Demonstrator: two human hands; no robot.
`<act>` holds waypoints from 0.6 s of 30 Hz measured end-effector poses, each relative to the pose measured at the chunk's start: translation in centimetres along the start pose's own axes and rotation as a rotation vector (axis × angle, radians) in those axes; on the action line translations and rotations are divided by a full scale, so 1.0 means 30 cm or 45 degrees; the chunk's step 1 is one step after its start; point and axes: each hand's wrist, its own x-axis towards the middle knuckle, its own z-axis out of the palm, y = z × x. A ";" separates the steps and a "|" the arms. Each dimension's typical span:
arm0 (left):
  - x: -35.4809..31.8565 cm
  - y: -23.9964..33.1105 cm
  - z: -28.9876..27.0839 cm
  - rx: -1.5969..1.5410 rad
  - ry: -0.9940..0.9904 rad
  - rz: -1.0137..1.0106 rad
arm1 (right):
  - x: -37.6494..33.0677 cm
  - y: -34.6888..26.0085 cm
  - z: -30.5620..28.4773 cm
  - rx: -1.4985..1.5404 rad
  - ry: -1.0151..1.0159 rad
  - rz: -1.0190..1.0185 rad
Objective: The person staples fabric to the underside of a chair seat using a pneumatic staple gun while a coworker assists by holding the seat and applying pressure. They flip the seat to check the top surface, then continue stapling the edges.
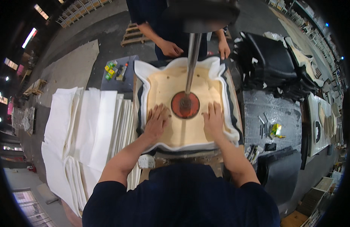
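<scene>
Now, left hand lies flat left of red disc, right hand flat right of it, tan board beneath.

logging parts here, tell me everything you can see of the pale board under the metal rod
The pale tan board looks like wood, roughly square, with a few dark holes. It lies about flat below the metal rod, whose round reddish disc covers its middle. White padding rises around its edges. The left hand and right hand appear to rest on opposite sides.
</scene>
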 end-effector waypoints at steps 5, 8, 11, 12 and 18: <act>-0.057 0.010 -0.032 0.012 -0.061 -0.029 | -0.040 -0.070 -0.035 -0.112 -0.079 0.002; -0.063 0.026 -0.039 -0.033 -0.092 -0.061 | -0.074 -0.050 -0.029 -0.135 -0.072 0.001; -0.125 0.028 -0.034 0.010 -0.049 -0.017 | -0.037 -0.047 -0.017 -0.158 0.009 -0.038; -0.102 0.006 -0.047 0.036 -0.034 -0.050 | -0.034 -0.064 -0.006 -0.151 0.022 -0.052; -0.057 0.046 0.006 0.014 0.064 -0.070 | -0.016 0.002 -0.005 -0.085 0.166 -0.099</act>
